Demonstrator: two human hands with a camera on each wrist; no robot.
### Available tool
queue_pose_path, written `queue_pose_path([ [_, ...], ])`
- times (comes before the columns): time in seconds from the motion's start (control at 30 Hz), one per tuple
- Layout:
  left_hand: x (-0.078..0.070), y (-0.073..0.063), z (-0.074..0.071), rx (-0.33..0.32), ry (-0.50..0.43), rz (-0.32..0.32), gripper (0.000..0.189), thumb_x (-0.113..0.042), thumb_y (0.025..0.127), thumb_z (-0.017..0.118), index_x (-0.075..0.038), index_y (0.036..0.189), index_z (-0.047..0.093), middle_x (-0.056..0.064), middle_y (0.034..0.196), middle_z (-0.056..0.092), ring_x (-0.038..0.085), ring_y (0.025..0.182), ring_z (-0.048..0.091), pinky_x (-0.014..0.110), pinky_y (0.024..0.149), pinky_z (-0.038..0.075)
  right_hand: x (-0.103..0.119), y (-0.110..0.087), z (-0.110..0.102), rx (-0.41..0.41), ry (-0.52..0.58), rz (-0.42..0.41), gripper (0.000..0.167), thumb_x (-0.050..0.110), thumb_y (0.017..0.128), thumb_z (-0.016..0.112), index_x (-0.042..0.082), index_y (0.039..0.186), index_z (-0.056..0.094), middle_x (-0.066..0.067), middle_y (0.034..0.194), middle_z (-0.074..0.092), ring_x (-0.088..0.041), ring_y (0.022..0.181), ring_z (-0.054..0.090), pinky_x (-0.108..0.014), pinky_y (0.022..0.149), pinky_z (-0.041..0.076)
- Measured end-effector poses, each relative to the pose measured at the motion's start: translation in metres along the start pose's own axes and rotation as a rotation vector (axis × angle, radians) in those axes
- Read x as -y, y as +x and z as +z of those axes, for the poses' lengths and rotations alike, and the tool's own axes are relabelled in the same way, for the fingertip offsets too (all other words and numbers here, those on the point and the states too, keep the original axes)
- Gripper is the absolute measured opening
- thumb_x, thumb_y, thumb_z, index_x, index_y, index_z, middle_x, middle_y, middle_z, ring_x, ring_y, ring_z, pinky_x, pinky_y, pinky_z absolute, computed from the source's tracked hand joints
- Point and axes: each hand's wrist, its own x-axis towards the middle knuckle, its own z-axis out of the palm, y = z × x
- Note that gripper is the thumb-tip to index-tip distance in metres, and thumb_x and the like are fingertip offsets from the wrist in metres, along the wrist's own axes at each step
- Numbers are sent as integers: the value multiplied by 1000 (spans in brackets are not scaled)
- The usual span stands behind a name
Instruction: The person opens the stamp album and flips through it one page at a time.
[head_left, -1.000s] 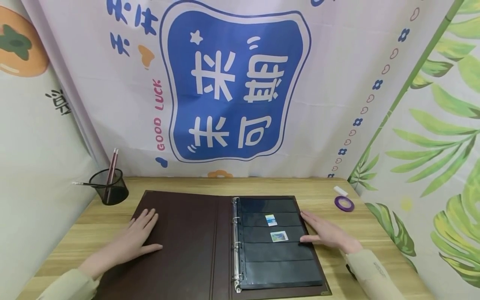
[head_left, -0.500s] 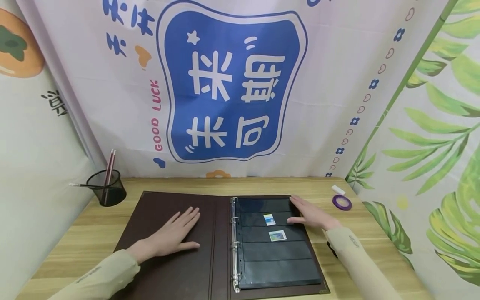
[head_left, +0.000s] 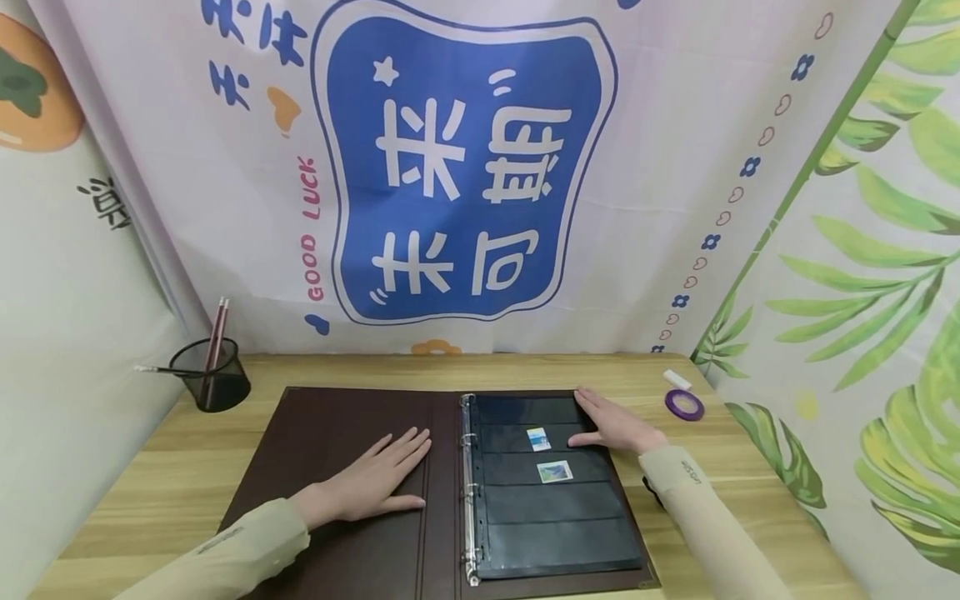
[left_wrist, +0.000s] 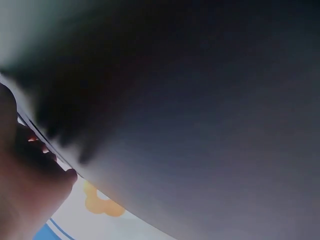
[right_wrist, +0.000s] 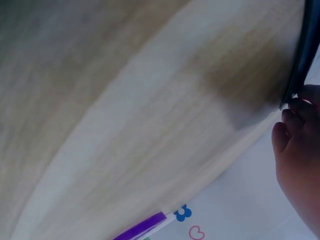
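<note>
An open dark maroon ring binder [head_left: 337,417] lies on the wooden table [head_left: 150,467]. Metal rings [head_left: 470,496] hold a black pocket page [head_left: 555,546] on its right side. Two small stamp-like pictures, an upper one [head_left: 538,439] and a lower one [head_left: 555,472], sit in the page's pockets. My left hand [head_left: 367,483] rests on the bare inner cover, fingers straight, near the spine. With straight fingers, my right hand [head_left: 618,425] touches the page's upper right edge, thumb over the page. In the right wrist view, that hand [right_wrist: 300,150] is partly cut off at the binder's edge.
A black mesh pen cup [head_left: 217,387] with several pencils stands at the table's back left. At the back right lie a purple tape roll [head_left: 684,405] and a white eraser-like block [head_left: 677,380]. A printed cloth [head_left: 465,167] hangs behind the table.
My left hand has slid right across the cover from its left edge toward the spine. My right hand has moved up along the page's right edge to its upper corner.
</note>
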Motion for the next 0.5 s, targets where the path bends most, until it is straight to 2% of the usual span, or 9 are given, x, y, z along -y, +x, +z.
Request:
queue_pose_path([
  [0.17, 1, 5, 3, 44, 15, 25, 85, -66, 96, 44, -11, 158, 25, 8, 167, 21, 30, 155, 18, 60, 122, 21, 1, 2, 0, -1, 17, 7, 101, 62, 86, 65, -1, 155, 27, -23, 163, 24, -42, 149, 27, -56, 118, 31],
  [0.3, 0, 7, 1, 61, 3, 47, 84, -64, 97, 45, -11, 159, 25, 8, 167, 21, 31, 155, 19, 62, 121, 22, 4, 2, -2, -6, 34, 9, 100, 60, 85, 67, -2, 154, 29, -23, 163, 25, -42, 149, 28, -56, 119, 31],
  [0.5, -1, 8, 2, 83, -7, 36, 84, -65, 97, 44, -13, 159, 23, 7, 167, 20, 29, 155, 19, 61, 121, 21, 4, 1, 0, -20, 44, 14, 98, 59, 84, 68, -1, 153, 32, -22, 161, 28, -42, 148, 30, -57, 118, 32],
])
